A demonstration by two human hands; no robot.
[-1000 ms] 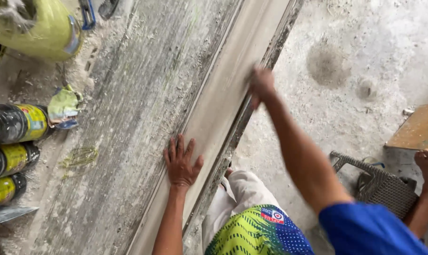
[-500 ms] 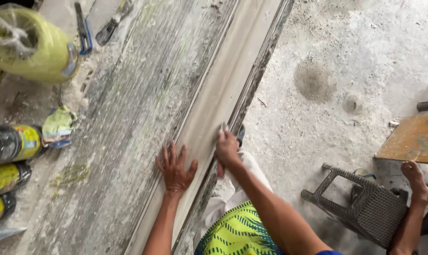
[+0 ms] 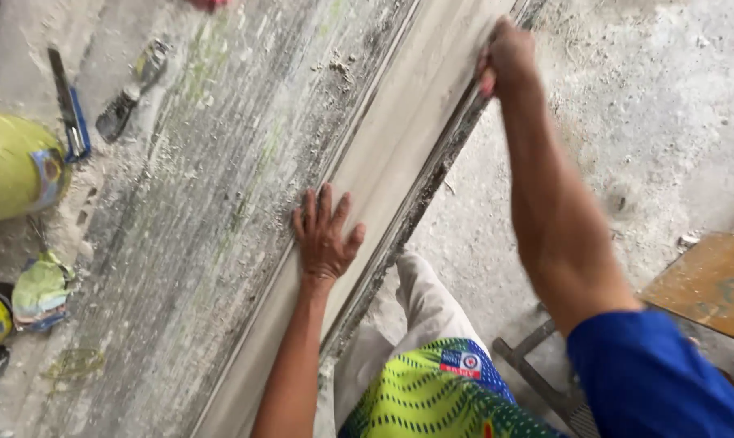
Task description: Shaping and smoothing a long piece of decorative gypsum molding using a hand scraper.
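Two hands are laid on one long pale board [image 3: 399, 162], which runs diagonally away across the dusty bench [image 3: 180, 203]. Nearer, the left hand [image 3: 325, 237] is pressed flat on it, fingers spread apart. Farther along, beyond those fingers, the board's outer edge is gripped by the right hand [image 3: 506, 57], fingers curled together.
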